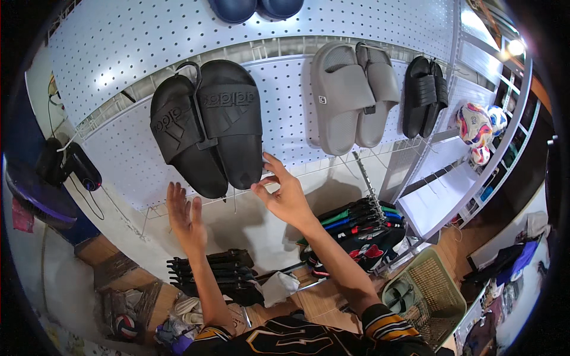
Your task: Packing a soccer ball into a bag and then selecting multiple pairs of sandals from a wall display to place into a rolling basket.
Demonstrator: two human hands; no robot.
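Observation:
A pair of black slide sandals (pixel 231 124) with raised lettering on the straps hangs by a dark hook or tie from the white pegboard (pixel 291 133). My left hand (pixel 187 216) is raised just below and left of the pair, fingers stretched and apart, with nothing in it. At the lower right edge of the soles is my right hand (pixel 280 193), its thumb and fingers spread. Whether its fingertips touch the sole I cannot tell.
Grey slides (pixel 350 98) and smaller black slides (pixel 424 98) hang to the right; navy footwear (pixel 258 7) is above. Several balls (pixel 475 124) sit on a far-right rack. Clothes on hangers (pixel 356 237) are below, beside a green basket (pixel 442 282) holding sandals.

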